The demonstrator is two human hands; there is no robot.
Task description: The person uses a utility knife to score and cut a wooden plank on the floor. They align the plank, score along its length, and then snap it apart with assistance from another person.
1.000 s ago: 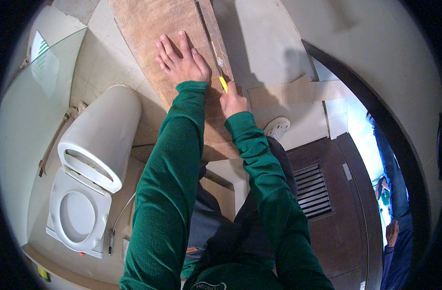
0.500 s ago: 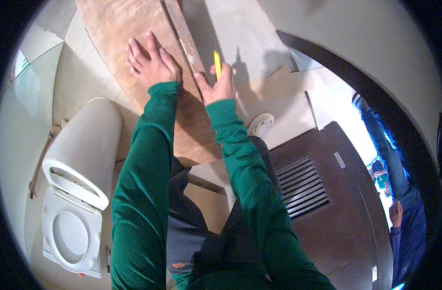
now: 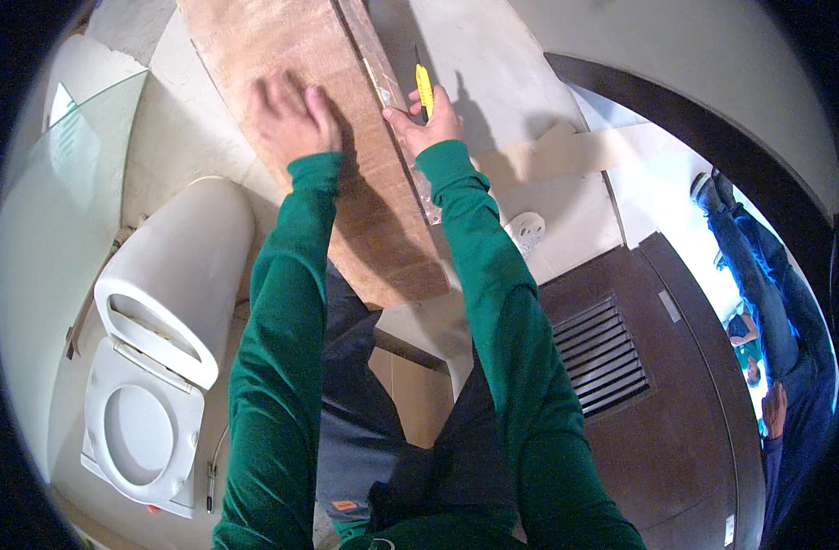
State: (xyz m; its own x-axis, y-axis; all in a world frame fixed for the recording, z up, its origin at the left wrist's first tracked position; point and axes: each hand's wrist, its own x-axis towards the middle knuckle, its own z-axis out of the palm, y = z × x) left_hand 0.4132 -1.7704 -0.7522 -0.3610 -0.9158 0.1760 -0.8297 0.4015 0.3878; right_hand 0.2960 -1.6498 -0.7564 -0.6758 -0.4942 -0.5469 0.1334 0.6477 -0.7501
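Gripping a yellow cutter (image 3: pixel 425 89) in the right hand (image 3: pixel 435 126), blade (image 3: pixel 416 54) forward, probably to keep it clear of the left hand (image 3: pixel 296 121). Spreading blurred left fingers over the brown board (image 3: pixel 373 206), just left of the right hand, with contact unclear. Holding hands apart, reaching both arms (image 3: pixel 284 302) forward, right thumb near the edge strip (image 3: pixel 368 50).

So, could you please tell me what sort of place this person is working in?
Probably a bathroom: a white toilet sits on the left near a glass panel, and a dark door with a slatted vent is on the right.
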